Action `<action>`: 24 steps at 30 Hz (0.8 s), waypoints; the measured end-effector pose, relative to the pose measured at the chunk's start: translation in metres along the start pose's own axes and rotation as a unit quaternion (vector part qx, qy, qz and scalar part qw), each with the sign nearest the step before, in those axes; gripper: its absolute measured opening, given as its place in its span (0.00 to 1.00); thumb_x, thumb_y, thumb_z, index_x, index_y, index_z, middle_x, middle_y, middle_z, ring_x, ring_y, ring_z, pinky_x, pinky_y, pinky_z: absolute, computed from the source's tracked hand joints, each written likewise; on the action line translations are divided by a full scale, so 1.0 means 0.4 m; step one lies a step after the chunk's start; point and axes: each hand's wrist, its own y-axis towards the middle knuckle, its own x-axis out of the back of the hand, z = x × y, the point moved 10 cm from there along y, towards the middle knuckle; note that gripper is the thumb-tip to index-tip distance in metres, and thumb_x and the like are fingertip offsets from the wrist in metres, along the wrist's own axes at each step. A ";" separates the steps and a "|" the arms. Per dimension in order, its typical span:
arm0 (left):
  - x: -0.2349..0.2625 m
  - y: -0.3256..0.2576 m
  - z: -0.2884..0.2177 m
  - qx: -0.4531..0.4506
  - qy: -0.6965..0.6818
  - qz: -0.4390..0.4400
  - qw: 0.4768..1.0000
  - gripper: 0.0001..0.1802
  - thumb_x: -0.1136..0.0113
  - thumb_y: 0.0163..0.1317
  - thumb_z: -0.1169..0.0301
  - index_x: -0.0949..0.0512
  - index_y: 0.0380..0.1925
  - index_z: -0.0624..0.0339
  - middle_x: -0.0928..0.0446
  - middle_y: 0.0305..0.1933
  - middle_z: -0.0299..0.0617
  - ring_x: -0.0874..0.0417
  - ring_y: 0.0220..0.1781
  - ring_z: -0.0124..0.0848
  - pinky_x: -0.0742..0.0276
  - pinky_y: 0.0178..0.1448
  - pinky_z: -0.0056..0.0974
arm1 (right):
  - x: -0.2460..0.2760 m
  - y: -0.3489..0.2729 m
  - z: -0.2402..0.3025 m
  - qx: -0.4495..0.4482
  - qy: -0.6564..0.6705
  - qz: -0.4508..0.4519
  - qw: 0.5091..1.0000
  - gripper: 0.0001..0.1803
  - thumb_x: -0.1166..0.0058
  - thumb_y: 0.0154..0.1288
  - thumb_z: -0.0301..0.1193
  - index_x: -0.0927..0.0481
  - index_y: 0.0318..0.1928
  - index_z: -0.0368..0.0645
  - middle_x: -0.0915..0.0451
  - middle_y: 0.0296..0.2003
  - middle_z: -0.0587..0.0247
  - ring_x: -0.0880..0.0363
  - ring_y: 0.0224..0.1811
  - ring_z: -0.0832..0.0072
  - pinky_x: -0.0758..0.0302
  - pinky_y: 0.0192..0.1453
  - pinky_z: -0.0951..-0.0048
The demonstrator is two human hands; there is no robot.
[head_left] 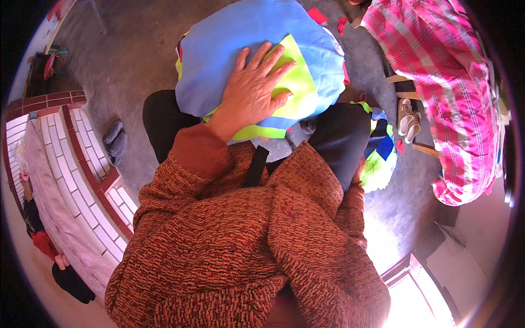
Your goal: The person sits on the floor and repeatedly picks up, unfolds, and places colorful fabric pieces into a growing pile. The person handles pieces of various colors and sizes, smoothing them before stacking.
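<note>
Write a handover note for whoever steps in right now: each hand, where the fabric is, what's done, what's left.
Left hand: flat, fingers spread, pressing on the yellow-green fabric piece atop the blue fabric bundle on the lap.
Right hand: mostly hidden beside the right knee, next to a heap of yellow-green and blue fabric on the floor; whether it grips anything cannot be told.
Done: the yellow-green piece lies on the blue bundle.
Left: the floor heap looks unhandled; red scraps lie beyond the bundle.
</note>
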 end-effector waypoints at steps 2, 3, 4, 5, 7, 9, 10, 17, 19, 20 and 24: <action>-0.003 0.009 -0.002 -0.002 -0.003 0.012 1.000 0.32 0.43 0.53 0.52 0.32 0.59 0.46 0.42 0.68 0.42 0.44 0.70 0.44 0.52 0.69 0.57 | 0.021 -0.011 -0.089 -0.051 -0.042 -0.016 0.998 0.17 0.54 0.68 0.37 0.27 0.49 0.38 0.26 0.44 0.62 0.28 0.48 0.73 0.30 0.52 0.71; -0.006 0.011 -0.003 0.000 -0.005 0.017 1.000 0.32 0.43 0.53 0.52 0.32 0.59 0.46 0.42 0.68 0.42 0.44 0.70 0.44 0.52 0.69 0.57 | 0.020 -0.014 -0.119 -0.070 -0.072 -0.020 0.995 0.17 0.54 0.68 0.37 0.27 0.49 0.38 0.26 0.44 0.62 0.28 0.48 0.73 0.30 0.52 0.71; -0.006 0.013 -0.003 0.004 -0.007 0.019 1.000 0.31 0.42 0.53 0.53 0.31 0.58 0.47 0.41 0.68 0.43 0.43 0.70 0.44 0.52 0.69 0.57 | 0.019 -0.015 -0.146 -0.086 -0.104 -0.023 0.991 0.17 0.54 0.67 0.37 0.27 0.49 0.38 0.26 0.44 0.62 0.28 0.48 0.73 0.30 0.52 0.71; -0.004 0.013 -0.001 0.009 -0.010 0.020 1.000 0.31 0.41 0.52 0.53 0.30 0.57 0.47 0.40 0.67 0.43 0.43 0.69 0.44 0.51 0.68 0.57 | 0.014 -0.013 -0.172 -0.102 -0.137 -0.021 0.985 0.16 0.53 0.67 0.36 0.27 0.49 0.38 0.26 0.44 0.62 0.28 0.48 0.73 0.30 0.52 0.71; -0.003 0.016 -0.002 0.017 -0.010 0.032 0.999 0.31 0.41 0.51 0.54 0.29 0.56 0.47 0.39 0.66 0.44 0.42 0.69 0.45 0.51 0.68 0.58 | 0.008 -0.005 -0.211 -0.118 -0.207 -0.012 0.971 0.16 0.53 0.67 0.36 0.27 0.49 0.38 0.26 0.44 0.62 0.28 0.48 0.73 0.30 0.52 0.71; -0.005 0.020 -0.003 0.025 -0.003 0.053 0.998 0.30 0.41 0.51 0.53 0.29 0.56 0.48 0.39 0.66 0.44 0.42 0.69 0.45 0.51 0.67 0.58 | 0.000 0.011 -0.241 -0.126 -0.274 -0.002 0.953 0.16 0.52 0.66 0.35 0.27 0.49 0.38 0.26 0.44 0.62 0.28 0.48 0.73 0.30 0.52 0.71; -0.013 0.023 -0.002 0.029 0.000 0.070 0.997 0.30 0.42 0.52 0.53 0.29 0.56 0.49 0.40 0.67 0.45 0.43 0.69 0.46 0.51 0.67 0.58 | -0.008 0.025 -0.253 -0.129 -0.300 0.006 0.945 0.16 0.52 0.66 0.35 0.27 0.49 0.38 0.26 0.44 0.62 0.28 0.48 0.73 0.30 0.52 0.71; -0.034 0.039 -0.002 0.006 0.023 0.119 0.993 0.30 0.46 0.56 0.52 0.30 0.56 0.57 0.41 0.67 0.54 0.44 0.69 0.55 0.52 0.68 0.59 | 0.052 0.085 -0.332 -0.122 -0.482 0.012 0.868 0.15 0.50 0.64 0.33 0.27 0.48 0.38 0.26 0.45 0.62 0.28 0.48 0.72 0.30 0.52 0.70; -0.044 0.041 -0.003 0.005 0.035 0.129 0.991 0.30 0.48 0.57 0.52 0.30 0.56 0.59 0.42 0.67 0.57 0.44 0.69 0.56 0.52 0.67 0.60 | 0.080 0.108 -0.343 -0.119 -0.528 0.005 0.841 0.15 0.49 0.64 0.32 0.27 0.48 0.38 0.26 0.45 0.62 0.28 0.48 0.72 0.30 0.52 0.70; -0.048 0.044 -0.007 0.003 0.040 0.134 0.990 0.30 0.49 0.58 0.52 0.31 0.56 0.59 0.42 0.67 0.58 0.44 0.69 0.57 0.51 0.67 0.60 | 0.090 0.115 -0.353 -0.120 -0.543 0.004 0.831 0.15 0.49 0.64 0.32 0.27 0.48 0.38 0.27 0.45 0.62 0.28 0.48 0.72 0.30 0.52 0.70; -0.054 0.020 0.013 0.036 0.028 0.141 0.989 0.31 0.48 0.56 0.48 0.29 0.53 0.57 0.40 0.65 0.59 0.43 0.68 0.59 0.54 0.68 0.61 | 0.170 0.119 -0.386 -0.144 -0.593 -0.002 0.792 0.15 0.48 0.63 0.31 0.26 0.48 0.38 0.27 0.45 0.62 0.28 0.48 0.72 0.29 0.52 0.70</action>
